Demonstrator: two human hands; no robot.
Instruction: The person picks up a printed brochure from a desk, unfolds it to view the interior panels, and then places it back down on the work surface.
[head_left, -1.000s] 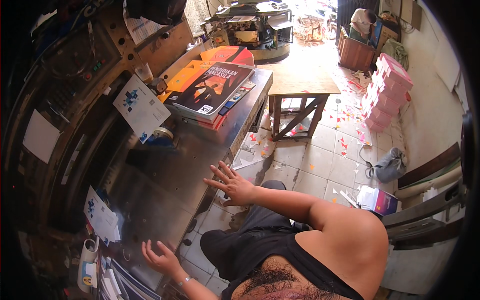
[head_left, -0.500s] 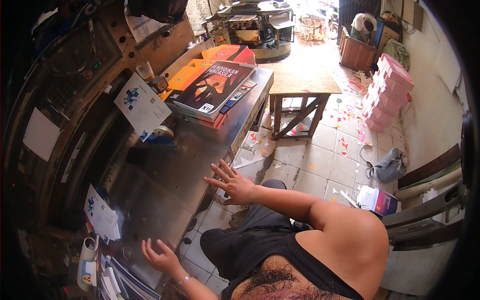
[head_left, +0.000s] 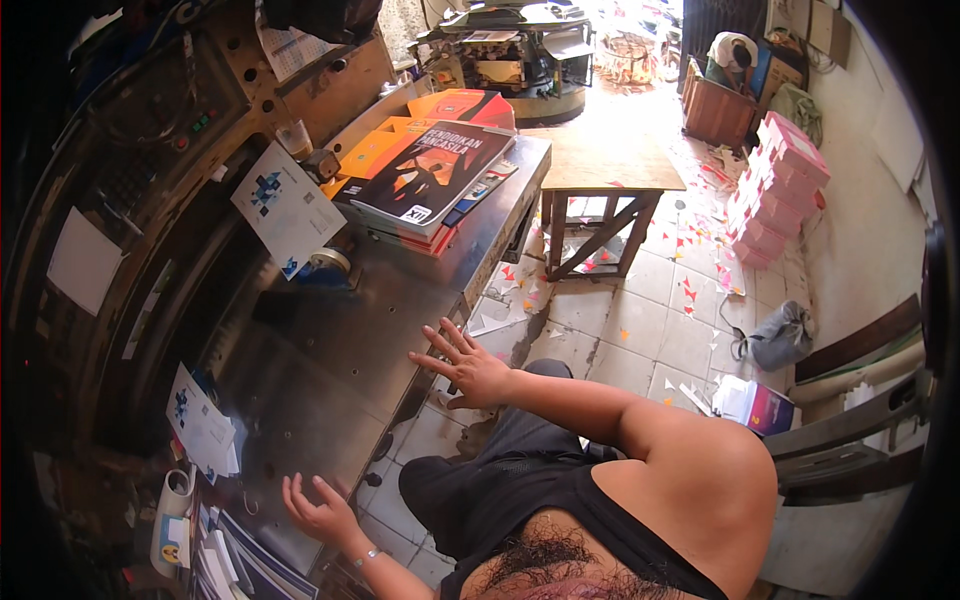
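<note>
In the head view, the person's left hand [head_left: 322, 512] with curved fingers apart, near the edge of the smooth metal table [head_left: 335, 400], the right hand [head_left: 468, 368] with fingers spread by the same edge, glossy rectangular books [head_left: 435, 172] stacked on its far end

A metal table [head_left: 325, 345] carries a stack of books [head_left: 435, 178] at its far end.

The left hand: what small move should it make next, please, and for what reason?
Perhaps the left hand should reach toward the papers at the lower left of the view: it looks empty, its fingers are open, and the papers lie close by. The right hand, by the table's edge, seems farther from them.
</note>
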